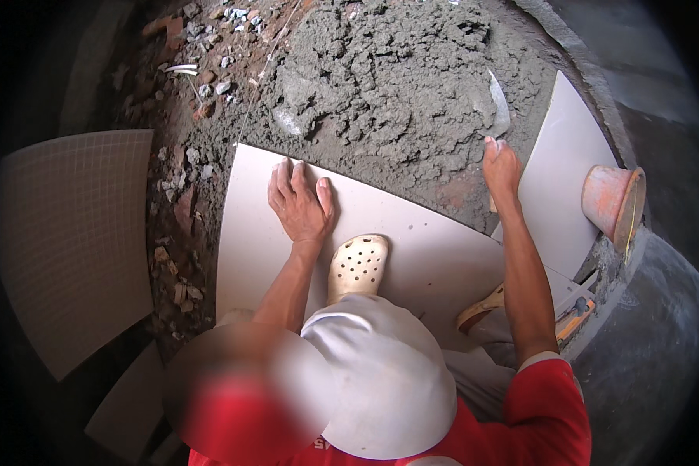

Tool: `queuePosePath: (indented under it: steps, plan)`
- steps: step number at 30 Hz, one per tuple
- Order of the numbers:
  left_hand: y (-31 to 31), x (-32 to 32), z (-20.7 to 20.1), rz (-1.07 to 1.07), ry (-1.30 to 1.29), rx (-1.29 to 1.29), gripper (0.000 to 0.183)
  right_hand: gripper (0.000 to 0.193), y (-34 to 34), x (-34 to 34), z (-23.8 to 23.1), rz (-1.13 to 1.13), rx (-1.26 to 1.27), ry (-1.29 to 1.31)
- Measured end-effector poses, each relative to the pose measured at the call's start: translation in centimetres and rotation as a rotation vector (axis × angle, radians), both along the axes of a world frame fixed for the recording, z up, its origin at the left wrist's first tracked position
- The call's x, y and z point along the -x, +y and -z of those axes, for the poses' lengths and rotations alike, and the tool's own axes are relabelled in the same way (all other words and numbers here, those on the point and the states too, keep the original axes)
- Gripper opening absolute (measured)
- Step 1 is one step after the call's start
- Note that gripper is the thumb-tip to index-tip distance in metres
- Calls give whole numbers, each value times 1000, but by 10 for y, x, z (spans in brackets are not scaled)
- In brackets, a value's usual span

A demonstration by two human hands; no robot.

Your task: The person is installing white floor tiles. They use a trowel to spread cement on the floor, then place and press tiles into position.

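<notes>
Pressing flat, fingers spread, on the far edge of a large pale square floor tile: the left hand, palm down and open. Gripping the handle of a steel-bladed trowel: the right hand, closed, the handle itself hidden inside the fist. Digging its blade tip into the heap of wet grey mortar just beyond both hands. Standing on the tile close behind the left hand: a cream perforated clog. Leaning to the right of the right hand: a second pale tile, partly cut off by an orange bucket lying on its side. Lying well to the left of the left hand: a gridded tile back, dim in the shadowed rim. Hiding the near tile edge: the person's own knee and red shirt.
</notes>
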State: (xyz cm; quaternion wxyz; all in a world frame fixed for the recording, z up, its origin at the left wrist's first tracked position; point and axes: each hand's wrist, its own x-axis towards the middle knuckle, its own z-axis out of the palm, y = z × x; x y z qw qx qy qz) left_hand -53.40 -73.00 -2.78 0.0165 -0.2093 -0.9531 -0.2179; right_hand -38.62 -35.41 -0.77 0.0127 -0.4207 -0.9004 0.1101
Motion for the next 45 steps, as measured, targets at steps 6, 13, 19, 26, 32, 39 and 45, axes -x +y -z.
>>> queuePosePath:
  steps: [6,13,19,26,32,39,45]
  plan:
    - [2,0,1,5,21,2,54,49,-9,41,-15,-14,145,-17]
    - [2,2,0,8,12,3,54,48,0,59,-29,173,605,85]
    - [0,-1,2,-15,8,-13,54,42,-4,38,-95,47,585,77]
    - [-1,1,0,-27,10,-45,53,34,-32,54,-168,-115,842,11]
    - [-1,0,1,-50,4,-61,51,36,-26,88,-199,-294,1301,-99]
    - [-1,2,2,-60,-37,-69,51,50,-76,169,-110,62,1921,-377]
    - [-2,0,4,-62,-40,-44,50,46,-32,133,-109,-90,1835,-160]
